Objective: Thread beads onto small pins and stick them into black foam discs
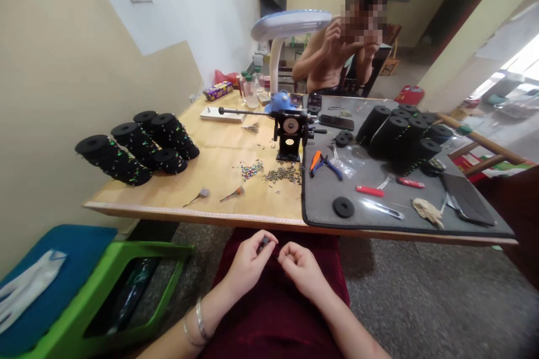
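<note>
In front of the table edge, above the dark red cloth (275, 303) over my lap, both my hands are close together. My left hand (252, 261) is closed, thumb and fingers pinching a small dark piece (264, 242) too little to make out. A short gap away, my right hand (300, 266) is closed with fingertips pressed together; whatever they pinch is too fine to name. Nearest on the wooden table lie small brush-like bundles (238, 191) with thin stems. Beyond them are loose coloured beads (251, 170) and a pile of small dark metallic bits (283, 174).
A black hand-cranked winder (289, 132) stands mid-table beside a lamp (275, 61). Black foam spools are stacked left (113, 157) and right (396, 129). Pliers (330, 165), a red-handled knife (370, 190) and a foam ring (343, 207) lie on the grey mat (320, 210). A person (332, 61) sits opposite.
</note>
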`<state>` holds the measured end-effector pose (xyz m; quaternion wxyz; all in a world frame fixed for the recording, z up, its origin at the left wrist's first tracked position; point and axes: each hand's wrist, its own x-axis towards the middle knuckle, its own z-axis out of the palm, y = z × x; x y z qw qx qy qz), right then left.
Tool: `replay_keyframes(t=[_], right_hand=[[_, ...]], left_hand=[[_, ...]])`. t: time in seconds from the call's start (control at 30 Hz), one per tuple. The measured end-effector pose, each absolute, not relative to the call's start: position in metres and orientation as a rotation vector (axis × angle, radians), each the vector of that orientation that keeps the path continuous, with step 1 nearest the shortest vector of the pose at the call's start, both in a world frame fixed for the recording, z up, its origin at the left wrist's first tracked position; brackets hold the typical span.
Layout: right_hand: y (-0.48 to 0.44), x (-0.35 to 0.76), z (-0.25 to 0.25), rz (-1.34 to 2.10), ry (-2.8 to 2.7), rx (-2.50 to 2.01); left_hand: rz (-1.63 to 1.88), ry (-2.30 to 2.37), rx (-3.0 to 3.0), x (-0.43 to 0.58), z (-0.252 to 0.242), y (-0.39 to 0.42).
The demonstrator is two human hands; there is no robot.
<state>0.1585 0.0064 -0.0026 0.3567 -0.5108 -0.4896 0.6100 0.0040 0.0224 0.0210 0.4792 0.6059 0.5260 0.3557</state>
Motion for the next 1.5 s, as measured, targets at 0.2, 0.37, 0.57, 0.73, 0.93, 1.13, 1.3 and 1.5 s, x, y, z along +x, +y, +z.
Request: replay_keyframes(t=[0.2, 0.37, 0.57, 0.73, 0.93, 1.13, 1.3, 1.5], right_hand=[[0.007, 0.156, -0.003, 1.543, -1.281, -1.307], [0.006, 0.16, 0.0, 1.482, -1.264, -1.303], [0.007, 0.164, 0.003, 1.546, -1.053, -1.272], [0.009, 0.165, 0.001, 1.561, -0.974, -1.271], [0.006, 0.163, 0.003, 1.56, -1.133, -1.239], [0.007, 0.169, 0.004, 1.61, -1.143, -1.238], [0.015, 0.174, 0.005, 1.669, -0.985, -1.135], [0.024, 0.163, 0.015, 1.733, -1.007, -1.055]], left_hand=[[0.874, 1.277, 1.476, 0.006, 0.02, 0.021], [0.971, 1.357, 1.429, 0.002, 0.018, 0.027], [1.028, 1.42, 1.366, -0.018, 0.013, 0.036], [0.831, 1.347, 1.275, -0.018, 0.006, 0.027], [0.776, 1.212, 1.098, 0.004, 0.025, 0.027], [0.814, 1.235, 1.08, 0.006, 0.031, 0.036], [0.847, 1.229, 1.122, 0.005, 0.029, 0.034], [0.882, 1.272, 1.347, 0.01, 0.032, 0.033]])
